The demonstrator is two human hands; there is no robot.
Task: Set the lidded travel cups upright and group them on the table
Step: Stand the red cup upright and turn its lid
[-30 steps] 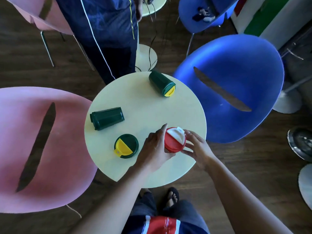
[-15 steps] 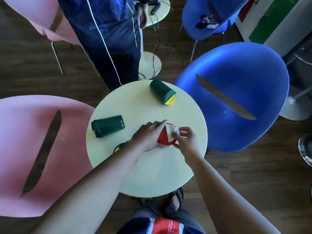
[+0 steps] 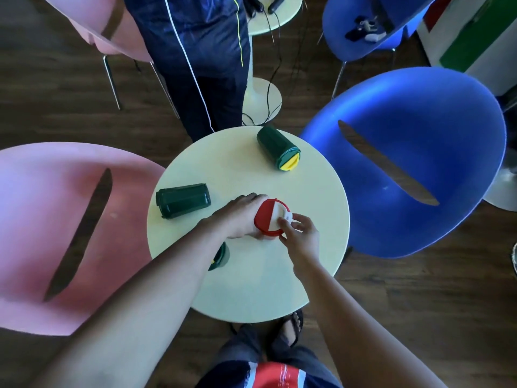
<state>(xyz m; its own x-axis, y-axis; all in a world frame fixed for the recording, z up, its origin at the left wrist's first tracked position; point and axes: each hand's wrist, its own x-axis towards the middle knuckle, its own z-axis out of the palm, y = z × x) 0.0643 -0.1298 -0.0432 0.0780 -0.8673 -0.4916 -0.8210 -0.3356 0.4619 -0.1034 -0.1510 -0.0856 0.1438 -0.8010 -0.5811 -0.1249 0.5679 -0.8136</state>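
Here the round pale table [image 3: 279, 275] fills the middle of the view, flanked by a pink chair [image 3: 56, 219] on the person's left and a blue chair [image 3: 405, 163] on the right, with another person's dark trousers [image 3: 201, 65] standing at the far edge.

Two green cups lie on their sides: the green cup at the left edge [image 3: 183, 201], and the far green cup [image 3: 278, 151] with its yellow lid facing the near right, well apart from the others. A third green cup [image 3: 221, 256] stands upright near the left forearm, mostly hidden beneath it.

The red cup [image 3: 270, 218] stands upright near the table's centre, and both hands are on it. The left hand [image 3: 240, 217] wraps its side, fingers curled around the body. The right hand [image 3: 302, 239] sits at the lid's near right edge, its fingertips [image 3: 285, 224] pressing on the white flap, apparently seating or checking it.

So the step in hand seems to be settling the red cup in place. Next, by my reading, the hands must let go, reach a lying green cup, tip it onto its base, and bring it beside the red one; the far cup needs the longest reach.
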